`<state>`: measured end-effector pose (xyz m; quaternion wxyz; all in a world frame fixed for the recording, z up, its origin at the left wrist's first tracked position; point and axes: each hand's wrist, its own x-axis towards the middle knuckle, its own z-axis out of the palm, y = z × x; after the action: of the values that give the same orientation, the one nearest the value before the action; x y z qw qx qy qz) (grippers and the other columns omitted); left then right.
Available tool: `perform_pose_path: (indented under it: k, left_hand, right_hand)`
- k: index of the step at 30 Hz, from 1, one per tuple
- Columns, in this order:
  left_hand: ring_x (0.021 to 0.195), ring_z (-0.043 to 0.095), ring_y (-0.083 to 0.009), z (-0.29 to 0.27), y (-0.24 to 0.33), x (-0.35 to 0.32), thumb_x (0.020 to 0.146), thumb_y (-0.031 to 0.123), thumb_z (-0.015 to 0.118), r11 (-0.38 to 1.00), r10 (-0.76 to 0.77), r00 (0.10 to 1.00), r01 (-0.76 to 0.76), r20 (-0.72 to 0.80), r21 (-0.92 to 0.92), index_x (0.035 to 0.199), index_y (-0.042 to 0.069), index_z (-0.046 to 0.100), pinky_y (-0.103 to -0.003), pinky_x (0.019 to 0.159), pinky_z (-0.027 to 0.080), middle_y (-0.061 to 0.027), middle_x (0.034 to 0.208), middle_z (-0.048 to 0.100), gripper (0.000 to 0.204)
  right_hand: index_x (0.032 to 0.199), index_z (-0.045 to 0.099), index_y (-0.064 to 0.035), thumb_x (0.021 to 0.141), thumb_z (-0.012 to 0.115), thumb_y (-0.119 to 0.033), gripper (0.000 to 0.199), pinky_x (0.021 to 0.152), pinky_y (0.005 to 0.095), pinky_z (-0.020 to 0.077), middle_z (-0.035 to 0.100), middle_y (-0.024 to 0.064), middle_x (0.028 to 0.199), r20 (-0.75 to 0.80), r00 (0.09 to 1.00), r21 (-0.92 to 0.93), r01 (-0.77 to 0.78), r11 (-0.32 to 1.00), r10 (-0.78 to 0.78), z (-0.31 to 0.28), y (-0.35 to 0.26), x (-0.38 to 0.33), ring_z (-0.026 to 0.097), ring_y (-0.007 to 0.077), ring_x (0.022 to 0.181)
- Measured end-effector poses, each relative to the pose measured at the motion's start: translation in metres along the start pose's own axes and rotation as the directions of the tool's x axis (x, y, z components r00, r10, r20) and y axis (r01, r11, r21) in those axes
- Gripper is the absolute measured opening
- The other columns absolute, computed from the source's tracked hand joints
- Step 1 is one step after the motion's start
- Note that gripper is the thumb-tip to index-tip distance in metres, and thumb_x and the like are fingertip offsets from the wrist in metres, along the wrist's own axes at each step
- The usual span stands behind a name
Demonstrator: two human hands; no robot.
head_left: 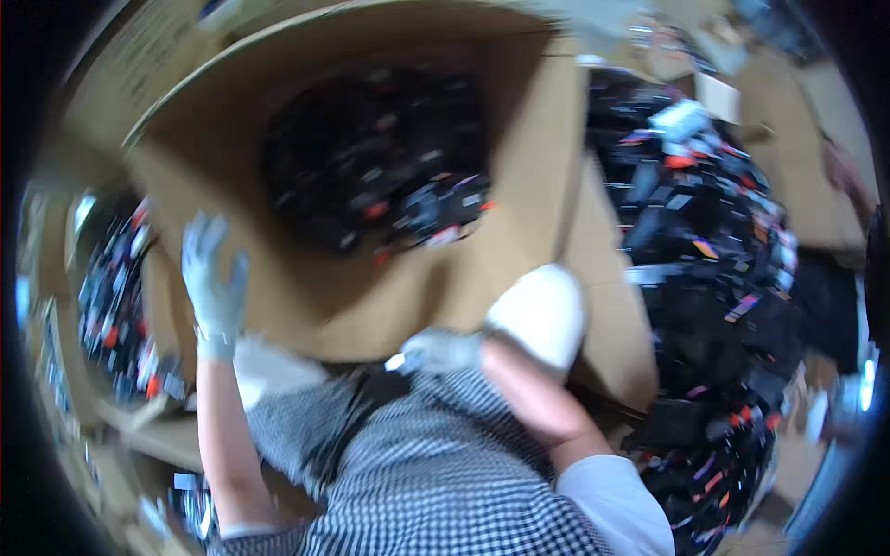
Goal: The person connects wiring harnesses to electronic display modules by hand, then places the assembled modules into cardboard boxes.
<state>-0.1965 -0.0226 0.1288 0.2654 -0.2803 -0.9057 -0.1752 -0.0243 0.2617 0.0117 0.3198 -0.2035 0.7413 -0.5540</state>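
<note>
My left hand (213, 287), in a pale glove, is raised at the left wall of a large cardboard box (343, 310). Its fingers are stretched out with the thumb apart, and nothing shows in it; whether it touches the cardboard I cannot tell. In front of my waist, my gloved right hand (447, 352) is closed, with a small white piece (397, 362) at its fingertips. Blur hides what that piece is. Deep inside the box lies a heap of small dark items (371, 157) with red, white and orange spots.
To the right, a long heap of similar dark items (686, 232) lies beside the cardboard. Another box of mixed pieces (113, 296) stands at the left. A rounded white thing (547, 306) is beside my right forearm. Part of another person's arm (848, 176) shows at the far right.
</note>
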Motion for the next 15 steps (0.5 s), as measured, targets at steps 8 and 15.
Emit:
perform_pose_path:
  k: [8,15]
  left_hand:
    - [0.122,0.037,-0.0315,0.256,0.043,-0.083,0.068,0.035,0.067,1.0,0.022,0.402,-0.014,0.915,-0.018,0.118,0.021,0.052,-0.044,0.101,0.03,-0.0109,0.132,0.041,0.054]
    - [0.129,0.027,-0.0322,0.338,0.08,-0.084,0.071,0.038,0.065,0.989,-0.012,0.225,0.149,0.974,-0.022,0.122,0.021,0.05,-0.046,0.106,0.021,-0.0118,0.139,0.031,0.055]
  right_hand:
    - [0.075,0.063,-0.0012,0.086,0.047,-0.036,0.04,0.064,0.0436,0.0449,0.062,0.0168,0.069,0.015,0.987,-0.321,-0.148,0.935,0.161,-0.006,0.038,0.035,0.059,0.0335,0.066]
    - [0.078,0.063,-0.0028,0.087,0.047,-0.037,0.039,0.067,0.0424,0.0448,0.061,0.0165,0.069,0.007,0.974,-0.09,-0.224,0.97,0.225,-0.042,0.021,0.035,0.058,0.0357,0.069]
